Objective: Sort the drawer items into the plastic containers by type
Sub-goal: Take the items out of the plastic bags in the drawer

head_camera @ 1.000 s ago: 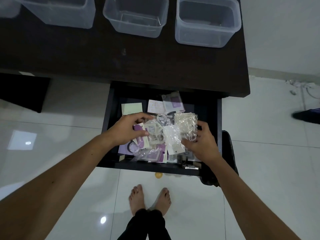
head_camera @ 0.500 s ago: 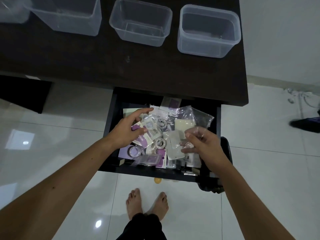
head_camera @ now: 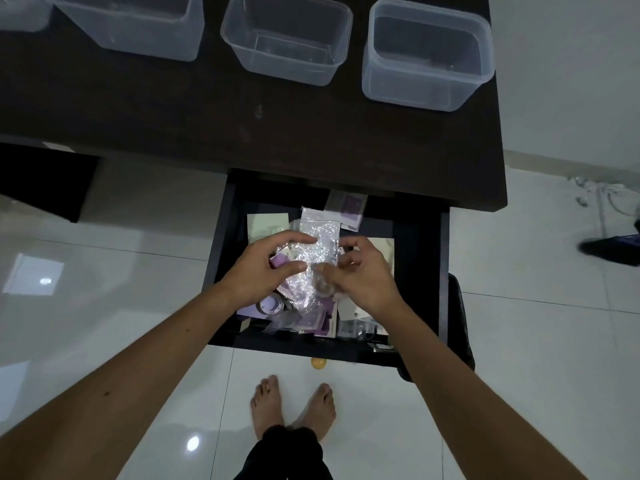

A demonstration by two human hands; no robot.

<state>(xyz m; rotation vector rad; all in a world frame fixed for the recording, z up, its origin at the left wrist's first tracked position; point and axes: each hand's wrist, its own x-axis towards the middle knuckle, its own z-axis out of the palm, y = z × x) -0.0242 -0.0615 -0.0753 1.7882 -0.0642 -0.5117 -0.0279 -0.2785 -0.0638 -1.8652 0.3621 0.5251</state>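
Observation:
An open dark drawer (head_camera: 420, 271) under the desk holds several small packets, purple cards and clear plastic bags. Above that pile both hands meet around a crinkled clear plastic packet (head_camera: 318, 249). My left hand (head_camera: 263, 268) grips its left side with thumb and fingers. My right hand (head_camera: 363, 275) pinches its lower right part. Three clear plastic containers stand on the desk: a left one (head_camera: 138, 32), a middle one (head_camera: 287, 39) and a right one (head_camera: 429, 57); the middle and right ones look empty.
The dark desk top (head_camera: 242, 109) stretches in front of the containers. My bare feet (head_camera: 294, 407) stand on a glossy white tile floor, with a small yellow object (head_camera: 318, 363) near the drawer front. A dark object (head_camera: 460, 327) sits right of the drawer.
My right hand has moved left toward the left hand, bringing the clear packet with it. Both hands now hold the packet together over the middle of the drawer.

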